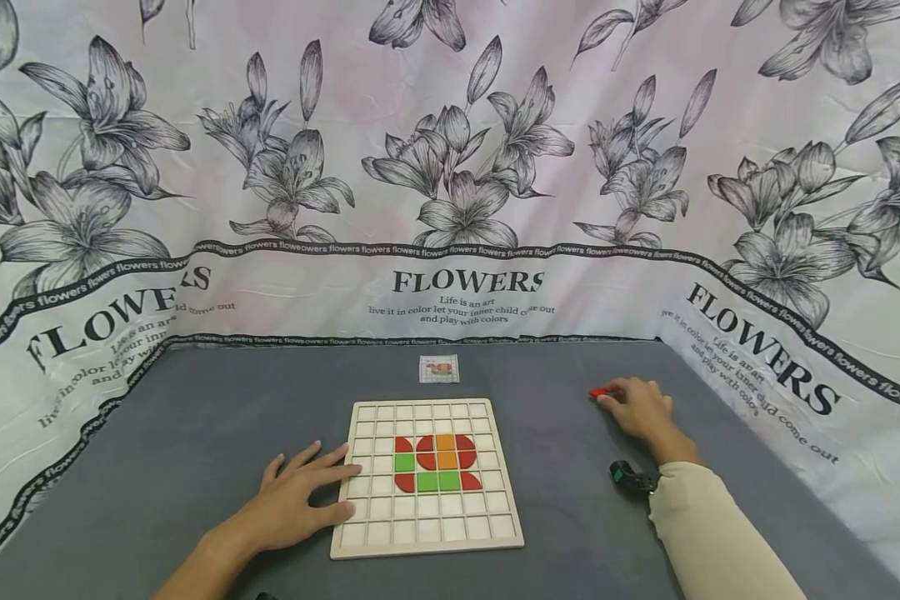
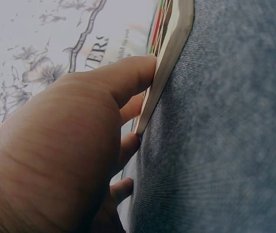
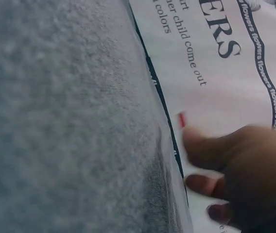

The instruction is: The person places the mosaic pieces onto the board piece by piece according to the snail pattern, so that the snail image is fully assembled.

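Note:
A square wooden grid board [image 1: 429, 530] lies on the table, with red, orange and green tiles in its middle cells. My left hand [image 1: 292, 500] rests at the board's left side, fingers spread, thumb and fingertips touching the rim. The left wrist view shows the thumb against the board's edge [image 2: 169, 53]. Right of the board, my right hand [image 1: 640, 407] pinches a small red tile [image 1: 598, 392] between thumb and fingers, over the table. In the right wrist view only a blurred sliver of that red tile [image 3: 181, 119] shows beyond the fingertips.
A small picture card [image 1: 438, 369] with a coloured pattern on a grid lies behind the board. The grey tabletop [image 1: 562, 517] is bordered at the back and sides by a white flower-print curtain [image 1: 330, 292]. A dark band [image 1: 633, 478] circles the right wrist.

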A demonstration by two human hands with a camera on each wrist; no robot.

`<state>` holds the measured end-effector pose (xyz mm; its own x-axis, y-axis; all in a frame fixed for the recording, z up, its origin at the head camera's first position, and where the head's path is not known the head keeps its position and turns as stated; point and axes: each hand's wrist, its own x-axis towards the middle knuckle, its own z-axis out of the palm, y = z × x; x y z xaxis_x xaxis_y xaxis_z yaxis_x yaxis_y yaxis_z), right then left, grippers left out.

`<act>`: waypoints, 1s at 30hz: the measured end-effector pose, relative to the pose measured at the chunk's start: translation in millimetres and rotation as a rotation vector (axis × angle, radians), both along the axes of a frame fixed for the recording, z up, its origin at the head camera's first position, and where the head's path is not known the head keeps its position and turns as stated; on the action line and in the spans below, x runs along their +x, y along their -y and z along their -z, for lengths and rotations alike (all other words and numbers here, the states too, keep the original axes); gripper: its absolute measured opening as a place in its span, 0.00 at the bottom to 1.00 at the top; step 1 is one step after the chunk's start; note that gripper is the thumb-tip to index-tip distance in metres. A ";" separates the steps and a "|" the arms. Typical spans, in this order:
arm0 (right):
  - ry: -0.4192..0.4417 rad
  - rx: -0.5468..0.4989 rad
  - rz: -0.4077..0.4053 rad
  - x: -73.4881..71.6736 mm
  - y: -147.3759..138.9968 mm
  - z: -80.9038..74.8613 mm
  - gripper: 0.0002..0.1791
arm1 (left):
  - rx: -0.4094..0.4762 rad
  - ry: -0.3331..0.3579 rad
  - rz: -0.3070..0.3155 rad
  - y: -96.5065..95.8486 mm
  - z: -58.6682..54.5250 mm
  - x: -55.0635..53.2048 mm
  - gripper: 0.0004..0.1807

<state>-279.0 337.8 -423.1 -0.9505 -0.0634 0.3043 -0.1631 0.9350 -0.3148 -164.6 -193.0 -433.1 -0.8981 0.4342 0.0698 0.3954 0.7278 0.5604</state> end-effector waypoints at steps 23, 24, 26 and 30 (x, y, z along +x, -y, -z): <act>-0.460 -0.156 -0.481 39.2 83.5 -65.8 0.13 | 0.004 0.002 -0.004 -1.8 0.2 0.5 0.32; -0.464 -0.171 -0.494 41.1 88.2 -67.5 0.13 | 0.003 0.002 -0.004 -2.0 0.3 0.4 0.32; -0.466 -0.198 -0.523 44.3 97.2 -70.4 0.13 | 0.003 0.001 -0.005 -2.1 0.5 0.4 0.32; -0.458 -0.220 -0.561 49.0 113.9 -73.8 0.14 | 0.002 0.004 -0.005 -2.1 1.2 0.1 0.32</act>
<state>-230.0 223.9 -349.3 -0.5691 -0.3928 0.7224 -0.7556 0.5964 -0.2709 -164.5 -191.0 -434.3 -0.9005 0.4297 0.0671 0.3896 0.7286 0.5633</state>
